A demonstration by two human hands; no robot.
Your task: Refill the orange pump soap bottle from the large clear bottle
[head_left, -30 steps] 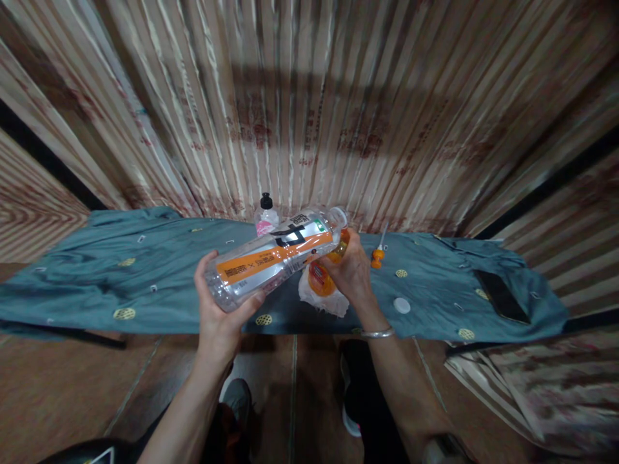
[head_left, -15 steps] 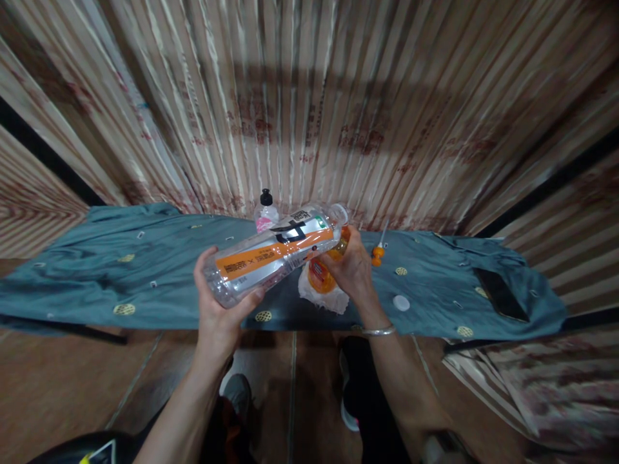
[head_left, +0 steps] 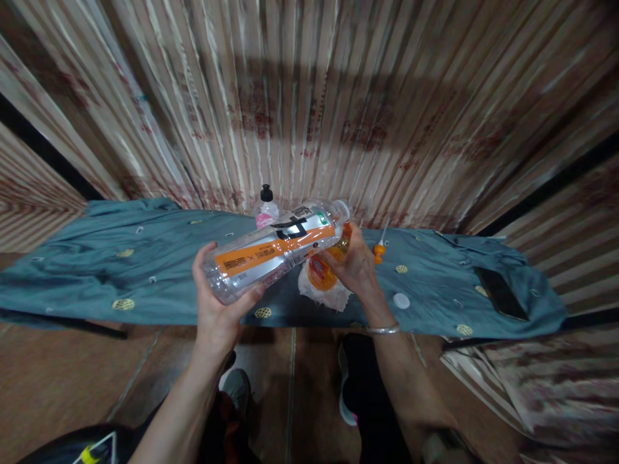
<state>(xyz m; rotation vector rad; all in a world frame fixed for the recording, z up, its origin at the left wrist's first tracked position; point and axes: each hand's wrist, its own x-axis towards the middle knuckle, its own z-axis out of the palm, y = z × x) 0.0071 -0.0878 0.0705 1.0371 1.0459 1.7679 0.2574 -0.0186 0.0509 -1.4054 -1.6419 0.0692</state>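
Note:
My left hand point(head_left: 220, 303) is wrapped round the base of a large clear plastic bottle point(head_left: 278, 248) with an orange and silver label. The bottle is tilted, its uncapped neck up and to the right. My right hand point(head_left: 355, 264) is closed round an orange bottle point(head_left: 322, 274), partly hidden behind the clear one. A crumpled white tissue point(head_left: 333, 299) lies under the orange bottle. Whether the two bottle mouths touch cannot be seen. An orange pump top point(head_left: 379, 251) with a clear tube and a white cap point(head_left: 401, 301) lie to the right.
Behind the clear bottle stands a small bottle with a black cap point(head_left: 266, 193) and pink label. A black phone point(head_left: 501, 294) rests on the right of the narrow table with a teal cloth point(head_left: 174, 270). Striped curtain point(head_left: 309, 116) hangs close behind.
Both hands keep their hold on the bottles, almost still. The view has shifted slightly, and the clear bottle has rolled a little in my left hand.

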